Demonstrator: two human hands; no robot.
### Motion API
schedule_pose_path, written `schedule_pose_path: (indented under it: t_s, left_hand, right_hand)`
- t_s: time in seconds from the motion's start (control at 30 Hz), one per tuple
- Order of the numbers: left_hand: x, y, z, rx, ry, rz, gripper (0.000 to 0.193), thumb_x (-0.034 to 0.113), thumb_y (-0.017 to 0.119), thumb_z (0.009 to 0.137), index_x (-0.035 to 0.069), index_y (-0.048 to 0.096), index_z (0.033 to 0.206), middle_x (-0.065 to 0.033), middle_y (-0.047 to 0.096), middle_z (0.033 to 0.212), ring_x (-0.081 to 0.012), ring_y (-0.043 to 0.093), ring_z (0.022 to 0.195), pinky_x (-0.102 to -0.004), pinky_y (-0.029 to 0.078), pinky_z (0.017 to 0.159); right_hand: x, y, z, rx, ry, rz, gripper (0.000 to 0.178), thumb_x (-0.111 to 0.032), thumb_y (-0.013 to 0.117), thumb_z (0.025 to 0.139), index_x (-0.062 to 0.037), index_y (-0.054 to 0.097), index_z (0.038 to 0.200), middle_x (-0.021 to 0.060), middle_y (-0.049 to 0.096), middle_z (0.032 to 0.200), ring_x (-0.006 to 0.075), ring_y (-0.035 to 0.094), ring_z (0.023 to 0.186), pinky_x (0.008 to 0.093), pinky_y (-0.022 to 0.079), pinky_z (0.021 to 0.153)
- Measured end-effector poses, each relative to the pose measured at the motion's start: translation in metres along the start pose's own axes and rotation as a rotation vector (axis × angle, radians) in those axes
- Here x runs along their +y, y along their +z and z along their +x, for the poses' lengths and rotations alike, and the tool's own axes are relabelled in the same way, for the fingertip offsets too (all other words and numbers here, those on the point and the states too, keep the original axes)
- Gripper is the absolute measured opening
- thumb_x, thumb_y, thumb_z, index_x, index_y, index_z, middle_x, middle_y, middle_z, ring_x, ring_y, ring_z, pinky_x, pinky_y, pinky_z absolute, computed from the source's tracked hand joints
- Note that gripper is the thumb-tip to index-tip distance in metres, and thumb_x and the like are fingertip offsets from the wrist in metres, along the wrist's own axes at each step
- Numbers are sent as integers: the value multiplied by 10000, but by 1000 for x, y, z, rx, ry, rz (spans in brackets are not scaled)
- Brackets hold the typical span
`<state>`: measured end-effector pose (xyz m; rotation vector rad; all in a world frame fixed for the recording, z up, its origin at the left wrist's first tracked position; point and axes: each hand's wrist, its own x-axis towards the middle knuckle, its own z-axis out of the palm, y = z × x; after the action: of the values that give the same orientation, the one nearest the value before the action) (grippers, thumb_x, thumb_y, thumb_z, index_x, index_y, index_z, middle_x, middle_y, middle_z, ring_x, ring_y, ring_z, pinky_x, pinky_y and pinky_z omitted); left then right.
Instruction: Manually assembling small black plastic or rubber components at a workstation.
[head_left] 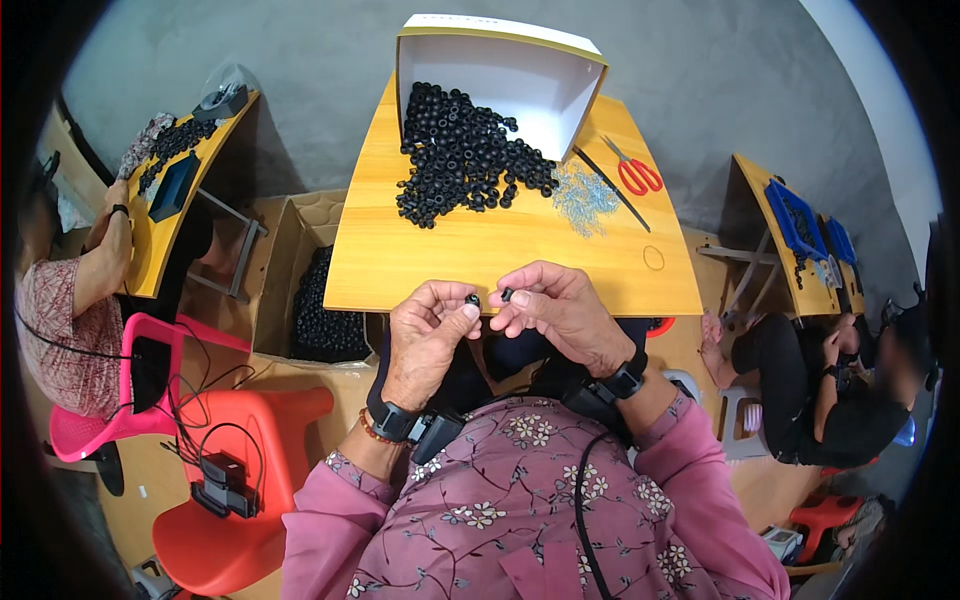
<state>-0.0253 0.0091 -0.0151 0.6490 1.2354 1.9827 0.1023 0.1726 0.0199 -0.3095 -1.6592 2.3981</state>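
Note:
Just off the table's near edge, my left hand (pixel 432 335) pinches a small black plastic part (pixel 472 299) between thumb and fingers. Close beside it, a second small black part (pixel 507 295) is held between the thumb and forefinger of my right hand (pixel 563 313). The two parts are a small gap apart. On the wooden table (pixel 400 272) lies a heap of small black hollow parts (pixel 445 150), spilling from a white box (pixel 540 85) tipped on its side. Right of the heap is a pile of tiny clear or silvery pieces (pixel 585 200), too small to identify.
Red-handled scissors (pixel 638 177), a thin black strip (pixel 612 188) and a rubber band (pixel 653 258) lie at the table's right. A carton of black parts (pixel 325 310) stands left, behind an orange chair (pixel 225 490). Other people sit at side tables (pixel 155 240).

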Motion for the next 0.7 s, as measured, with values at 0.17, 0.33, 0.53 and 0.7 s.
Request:
schedule_pose_path:
  t_s: [0.17,0.33,0.53,0.7]
  left_hand:
    - [0,1,-1,6,8,5,158,28,664,929,-19,619,1072,-68,668,909,-121,649,754,-265,572,704]
    - [2,1,-2,-4,19,11,153,25,663,929,-16,622,1071,-69,674,906,-121,650,755,-252,561,703]
    - [5,6,-3,-10,11,-2,145,-11,657,923,-28,631,1065,-40,667,894,-79,623,730,-227,555,689]
    - [2,3,-3,-18,-1,-18,155,11,666,918,-15,617,1063,-74,687,909,-109,646,750,-252,564,703]
  right_hand:
    - [-1,-2,-3,-31,-21,119,201,-81,597,985,11,605,1164,179,697,1090,257,724,931,316,604,773]
    - [-1,0,-3,-40,-3,114,207,-81,598,984,19,602,1166,185,701,1076,260,725,928,318,610,760]
    - [-3,7,-3,-5,-61,-18,213,-83,626,966,11,624,1158,150,708,1042,198,715,892,259,579,686]
    - [-4,4,-2,44,-86,-159,175,-97,661,948,-13,676,1101,52,692,901,70,632,731,188,486,590]
